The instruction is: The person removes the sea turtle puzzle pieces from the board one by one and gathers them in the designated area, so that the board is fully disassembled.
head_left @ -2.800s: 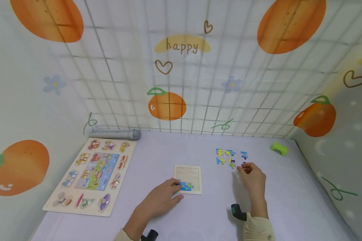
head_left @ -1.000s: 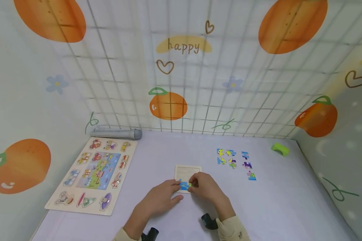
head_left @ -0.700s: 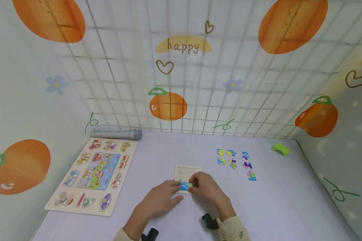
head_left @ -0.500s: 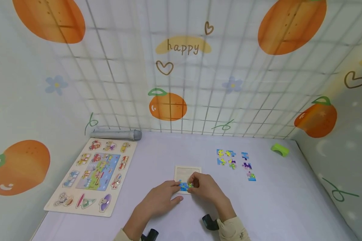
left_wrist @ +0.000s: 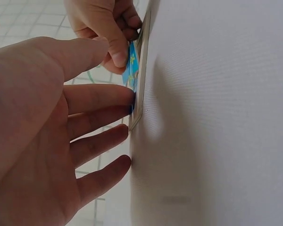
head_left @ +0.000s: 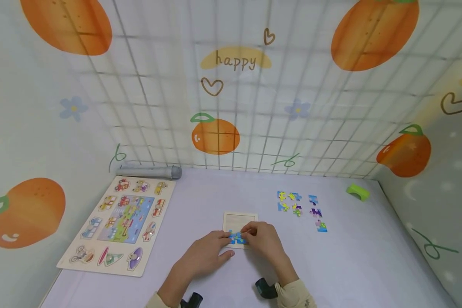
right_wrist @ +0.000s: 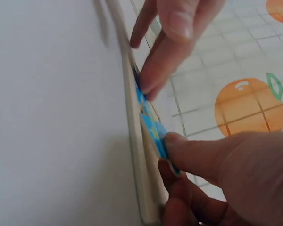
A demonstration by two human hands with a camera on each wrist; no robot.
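A small wooden puzzle tray (head_left: 236,220) lies mid-table, with blue jigsaw pieces along its near edge. My left hand (head_left: 205,251) reaches in from the left with fingers extended, its fingertips touching a blue piece (right_wrist: 140,96) at the tray's left side. Thumb and finger of my right hand (head_left: 265,243) pinch another blue jigsaw piece (right_wrist: 153,134), tilted up from the tray bed beside the first one. Part of the tray's right side is hidden by the right hand. Several loose jigsaw pieces (head_left: 282,196) lie in rows to the right.
On the left lies a large wooden vehicle puzzle board (head_left: 125,220), with a grey cylinder (head_left: 150,172) behind it. A green arch-shaped block (head_left: 357,192) stands at the back right. Printed curtains (head_left: 246,94) enclose the table.
My right hand has come left from the loose pieces to the tray. In the last half second its pinched piece has shifted, and a gap now shows between the blue pieces. The left hand stays put.
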